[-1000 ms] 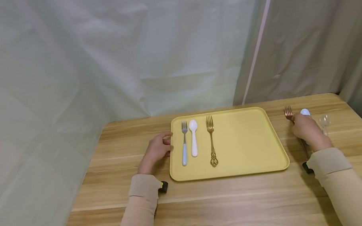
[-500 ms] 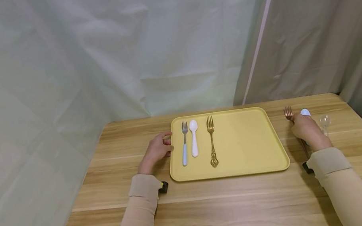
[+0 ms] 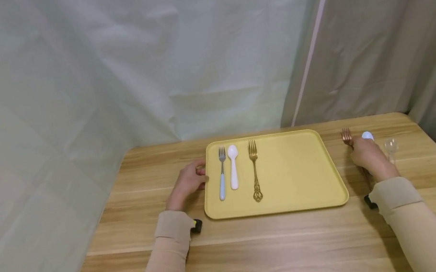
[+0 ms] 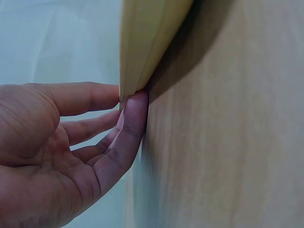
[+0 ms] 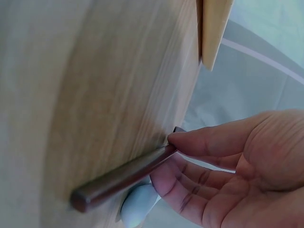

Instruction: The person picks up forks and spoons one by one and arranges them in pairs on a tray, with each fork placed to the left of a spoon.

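At the left rim of a yellow tray point(image 3: 294, 171), my left hand point(image 3: 187, 181) pinches the edge; the left wrist view shows the thumb at the rim and fingertips tucked beneath it. On the tray lie a blue-handled fork point(image 3: 222, 185), a white spoon point(image 3: 233, 172) and an ornate gold fork point(image 3: 255, 173). Right of the tray, my right hand point(image 3: 368, 155) pinches a copper-coloured fork point(image 3: 347, 135) between thumb and fingers. Its dark handle point(image 5: 123, 175) slants close over the wood in the right wrist view, while the palm hides its middle in the head view.
Just beyond the right hand is a light blue rounded utensil end point(image 3: 367, 135), its remainder hidden. A clear spoon point(image 3: 392, 144) lies farther right. The wooden table point(image 3: 266, 259) backs onto a pale curtain point(image 3: 213, 59), with a grey one at right.
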{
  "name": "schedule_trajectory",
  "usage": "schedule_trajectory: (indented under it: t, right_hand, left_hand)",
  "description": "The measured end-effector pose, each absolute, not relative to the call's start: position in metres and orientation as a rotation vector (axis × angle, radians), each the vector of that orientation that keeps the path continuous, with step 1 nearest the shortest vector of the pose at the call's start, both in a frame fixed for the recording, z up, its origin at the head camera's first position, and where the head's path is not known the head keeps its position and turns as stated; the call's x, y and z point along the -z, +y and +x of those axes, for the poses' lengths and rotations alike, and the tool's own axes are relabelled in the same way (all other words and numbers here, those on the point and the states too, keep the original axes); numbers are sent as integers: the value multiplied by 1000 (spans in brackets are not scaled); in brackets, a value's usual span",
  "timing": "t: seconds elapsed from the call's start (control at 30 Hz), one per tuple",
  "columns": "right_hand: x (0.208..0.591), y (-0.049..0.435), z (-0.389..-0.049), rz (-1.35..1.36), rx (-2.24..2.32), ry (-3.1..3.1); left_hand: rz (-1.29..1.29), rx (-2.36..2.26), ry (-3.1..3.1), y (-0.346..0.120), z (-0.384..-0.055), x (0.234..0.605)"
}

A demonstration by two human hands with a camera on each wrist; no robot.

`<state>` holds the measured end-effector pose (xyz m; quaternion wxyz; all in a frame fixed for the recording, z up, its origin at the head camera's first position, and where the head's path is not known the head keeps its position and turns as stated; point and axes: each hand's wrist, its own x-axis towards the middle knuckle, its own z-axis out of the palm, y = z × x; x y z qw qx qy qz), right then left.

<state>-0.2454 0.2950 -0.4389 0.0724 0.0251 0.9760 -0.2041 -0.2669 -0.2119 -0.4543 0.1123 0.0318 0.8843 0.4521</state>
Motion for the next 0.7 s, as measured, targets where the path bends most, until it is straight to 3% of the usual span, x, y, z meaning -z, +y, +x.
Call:
schedule_trajectory:
  t: [0.7]
  right_hand:
    - [442,299,-249,51,658,2930]
  left_hand:
    - [75,-1331,2588,-211,-269,456]
